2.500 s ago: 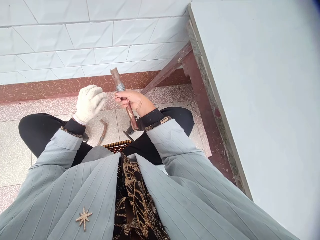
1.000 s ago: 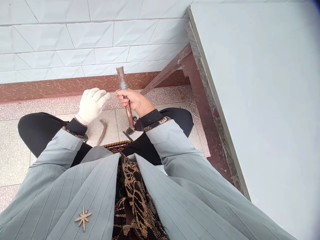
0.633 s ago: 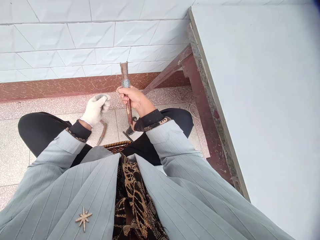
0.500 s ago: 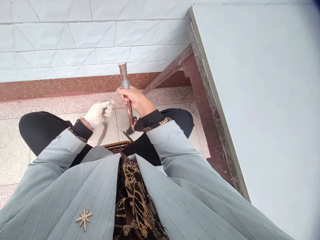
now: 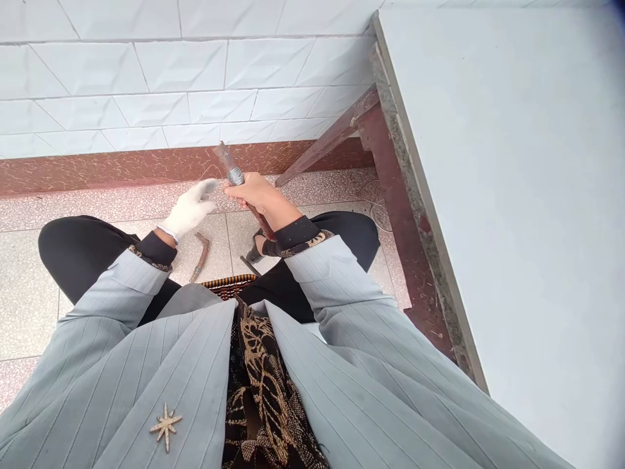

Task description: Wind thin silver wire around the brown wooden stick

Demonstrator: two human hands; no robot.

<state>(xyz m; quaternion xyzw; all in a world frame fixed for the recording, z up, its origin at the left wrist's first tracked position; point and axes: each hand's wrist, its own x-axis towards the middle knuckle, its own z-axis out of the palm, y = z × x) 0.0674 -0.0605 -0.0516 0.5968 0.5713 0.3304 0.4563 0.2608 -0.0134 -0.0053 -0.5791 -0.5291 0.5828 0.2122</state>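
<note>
Gripping grey-bound stick (image 5: 225, 157) | white tiled wall (image 5: 137, 65) | speckled floor (image 5: 29, 286) | pale tabletop (image 5: 502, 176)

Stick (image 5: 224, 156) partly behind right hand (image 5: 258, 193)

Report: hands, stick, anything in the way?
Right hand closed around wire-wrapped stick. Gloved left hand open beside it. Second stick on floor, seemingly out of the way.

I log remotely: stick (image 5: 223, 155), brown; its binding (image 5: 235, 176), grey; glove (image 5: 188, 208), white; jacket (image 5: 170, 365), grey-blue, pinstriped; shirt (image 5: 263, 371), black, golden leaves; trousers (image 5: 83, 257), black; skirting (image 5: 97, 170), red-brown, veined.
</note>
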